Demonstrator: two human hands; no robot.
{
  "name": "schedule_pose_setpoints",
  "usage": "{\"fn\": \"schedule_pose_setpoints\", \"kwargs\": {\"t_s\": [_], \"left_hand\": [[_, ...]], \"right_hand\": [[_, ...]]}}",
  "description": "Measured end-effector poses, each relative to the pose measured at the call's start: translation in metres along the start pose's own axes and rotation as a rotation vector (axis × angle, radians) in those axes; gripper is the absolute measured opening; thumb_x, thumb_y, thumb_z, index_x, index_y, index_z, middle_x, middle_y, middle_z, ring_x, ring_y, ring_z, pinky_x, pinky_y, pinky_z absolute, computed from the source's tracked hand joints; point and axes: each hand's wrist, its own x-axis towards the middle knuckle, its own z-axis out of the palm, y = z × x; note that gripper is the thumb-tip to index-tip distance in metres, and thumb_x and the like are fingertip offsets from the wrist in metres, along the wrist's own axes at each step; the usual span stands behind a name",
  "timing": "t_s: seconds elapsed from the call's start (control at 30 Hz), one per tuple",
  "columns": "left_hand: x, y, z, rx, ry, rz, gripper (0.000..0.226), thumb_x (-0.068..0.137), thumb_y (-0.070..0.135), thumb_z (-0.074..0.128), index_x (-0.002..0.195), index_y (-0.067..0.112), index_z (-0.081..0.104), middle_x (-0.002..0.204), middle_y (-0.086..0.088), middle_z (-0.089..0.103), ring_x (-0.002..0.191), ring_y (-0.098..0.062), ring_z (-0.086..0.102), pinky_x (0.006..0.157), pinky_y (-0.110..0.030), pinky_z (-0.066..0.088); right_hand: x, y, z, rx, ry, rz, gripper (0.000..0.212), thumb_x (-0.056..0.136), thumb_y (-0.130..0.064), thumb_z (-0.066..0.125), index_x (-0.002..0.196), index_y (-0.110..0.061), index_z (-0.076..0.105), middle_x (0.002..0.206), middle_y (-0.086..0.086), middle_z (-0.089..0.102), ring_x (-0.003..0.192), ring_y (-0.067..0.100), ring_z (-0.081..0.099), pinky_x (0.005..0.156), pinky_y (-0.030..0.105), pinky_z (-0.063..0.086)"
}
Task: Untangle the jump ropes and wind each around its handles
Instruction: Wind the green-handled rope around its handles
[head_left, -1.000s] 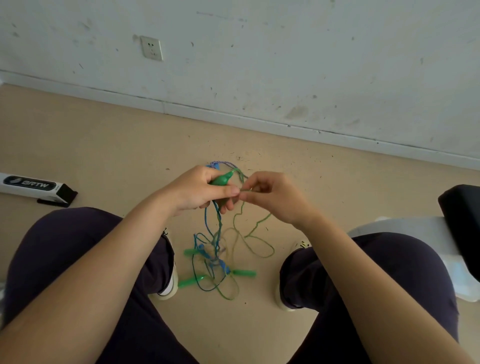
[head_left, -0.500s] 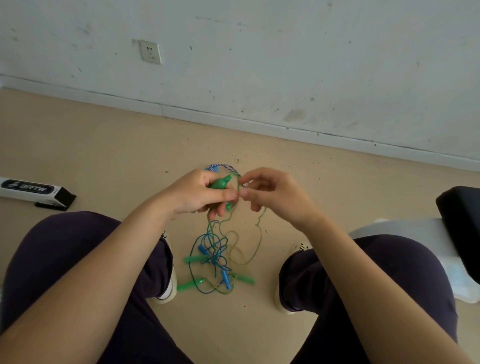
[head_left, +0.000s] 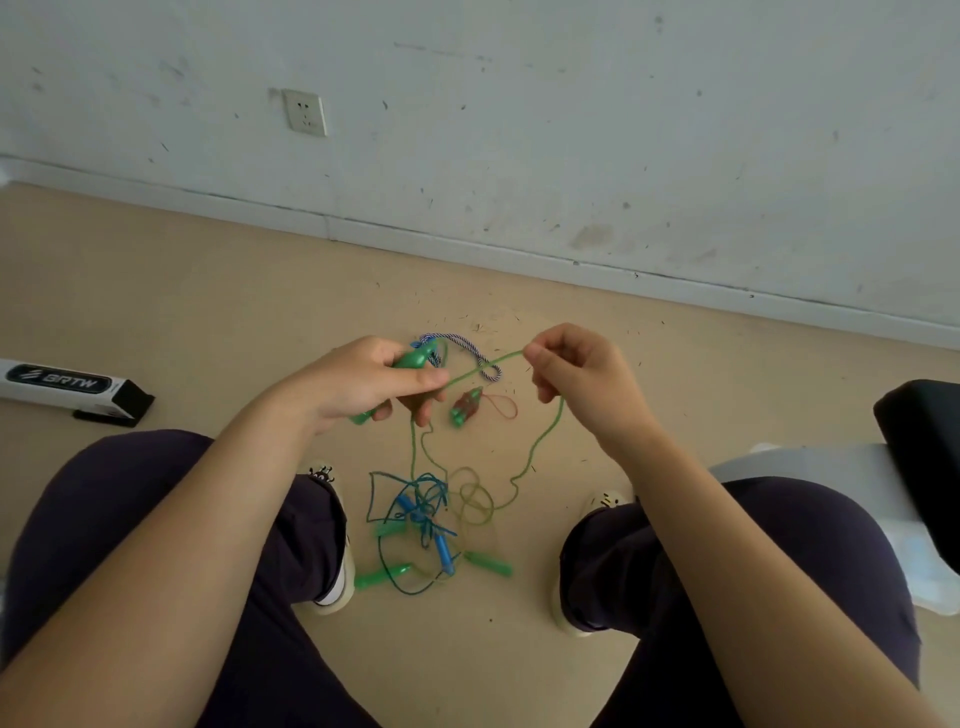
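Left hand (head_left: 363, 382) grips a green handle (head_left: 415, 358), fingers curled round it. Right hand (head_left: 582, 379) pinches the green rope (head_left: 545, 436) at its fingertips; the rope spans between both hands, then drops from the right hand to the tangle (head_left: 431, 519) lying on the floor (head_left: 208, 312) between the feet.

Beige floor (head_left: 208, 312), tangled jump ropes (head_left: 431, 525) between two shoes, white box (head_left: 67, 387) left, possibly wound rope (head_left: 467, 405)
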Motion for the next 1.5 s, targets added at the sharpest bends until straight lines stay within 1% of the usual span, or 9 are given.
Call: {"fn": "schedule_pose_setpoints", "kwargs": {"t_s": [0.17, 0.43, 0.67, 0.8, 0.93, 1.1, 1.2, 1.4, 1.5], "left_hand": [[0.003, -0.002, 0.005, 0.062, 0.039, 0.016, 0.014, 0.09, 0.022, 0.071, 0.094, 0.008, 0.071, 0.07, 0.001, 0.072, 0.062, -0.003, 0.062, 0.055, -0.026, 0.034], [0.004, 0.005, 0.029, -0.021, 0.021, 0.076, 0.024, 0.091, 0.019, 0.068, 0.097, -0.004, 0.067, 0.068, 0.001, 0.069, 0.062, -0.013, 0.061, 0.054, -0.024, 0.036], [0.005, 0.001, 0.009, 0.052, 0.071, 0.005, 0.018, 0.093, 0.026, 0.067, 0.093, 0.009, 0.071, 0.074, 0.0, 0.074, 0.067, -0.01, 0.066, 0.054, -0.025, 0.035], [0.004, 0.002, 0.011, 0.03, 0.127, 0.045, 0.015, 0.092, 0.025, 0.069, 0.086, 0.012, 0.071, 0.067, -0.001, 0.07, 0.062, -0.01, 0.063, 0.054, -0.027, 0.035], [0.003, 0.01, 0.03, -0.016, 0.06, 0.091, 0.017, 0.093, 0.025, 0.068, 0.083, 0.011, 0.067, 0.064, 0.002, 0.067, 0.056, -0.011, 0.06, 0.048, -0.021, 0.035], [0.002, 0.01, 0.019, -0.045, 0.045, 0.082, 0.013, 0.094, 0.02, 0.066, 0.093, 0.008, 0.072, 0.078, -0.001, 0.075, 0.068, -0.01, 0.065, 0.05, -0.021, 0.036], [0.004, 0.002, 0.009, 0.051, 0.098, 0.048, 0.011, 0.093, 0.019, 0.068, 0.089, 0.009, 0.071, 0.078, -0.003, 0.075, 0.066, -0.006, 0.066, 0.051, -0.018, 0.037], [0.008, 0.002, 0.023, -0.016, 0.057, 0.067, 0.021, 0.091, 0.023, 0.07, 0.093, 0.002, 0.069, 0.07, 0.0, 0.071, 0.064, -0.011, 0.061, 0.053, -0.023, 0.036], [0.006, 0.007, 0.028, -0.035, 0.021, 0.083, 0.017, 0.093, 0.022, 0.068, 0.091, 0.004, 0.068, 0.072, 0.001, 0.071, 0.066, -0.01, 0.061, 0.053, -0.022, 0.036]], "right_hand": [[0.001, -0.001, -0.003, -0.009, 0.101, -0.01, 0.009, 0.096, -0.014, 0.06, 0.096, -0.007, 0.064, 0.071, 0.004, 0.065, 0.061, 0.013, 0.059, 0.06, 0.022, 0.05], [-0.01, -0.001, 0.018, -0.068, -0.338, -0.041, 0.015, 0.082, -0.01, 0.077, 0.089, -0.019, 0.068, 0.07, -0.001, 0.062, 0.062, 0.011, 0.054, 0.06, 0.022, 0.045], [0.003, 0.001, 0.002, -0.035, 0.108, -0.064, 0.006, 0.089, -0.01, 0.069, 0.084, -0.01, 0.066, 0.065, -0.004, 0.057, 0.055, 0.001, 0.047, 0.057, 0.018, 0.041], [0.003, 0.003, -0.002, 0.056, -0.065, -0.043, 0.012, 0.087, -0.005, 0.07, 0.097, -0.005, 0.062, 0.07, 0.003, 0.063, 0.055, 0.015, 0.053, 0.056, 0.028, 0.047], [-0.005, 0.005, 0.017, -0.015, -0.279, -0.061, 0.016, 0.082, -0.006, 0.076, 0.092, -0.011, 0.065, 0.069, -0.001, 0.065, 0.057, 0.009, 0.056, 0.057, 0.024, 0.047], [-0.001, -0.001, 0.012, -0.063, -0.026, -0.123, 0.007, 0.087, -0.005, 0.071, 0.085, -0.008, 0.065, 0.066, -0.006, 0.058, 0.054, -0.004, 0.05, 0.058, 0.012, 0.041], [0.002, -0.004, -0.004, 0.019, 0.1, -0.103, 0.005, 0.089, -0.004, 0.067, 0.09, -0.002, 0.063, 0.066, -0.001, 0.057, 0.051, 0.002, 0.048, 0.052, 0.016, 0.041], [-0.006, 0.001, 0.015, 0.001, -0.249, -0.067, 0.019, 0.082, -0.005, 0.076, 0.095, -0.014, 0.066, 0.071, 0.006, 0.065, 0.056, 0.014, 0.056, 0.055, 0.024, 0.049], [-0.007, 0.001, 0.022, -0.043, -0.258, -0.077, 0.014, 0.084, -0.002, 0.073, 0.085, -0.015, 0.067, 0.068, 0.003, 0.064, 0.058, 0.011, 0.056, 0.052, 0.019, 0.044]]}}
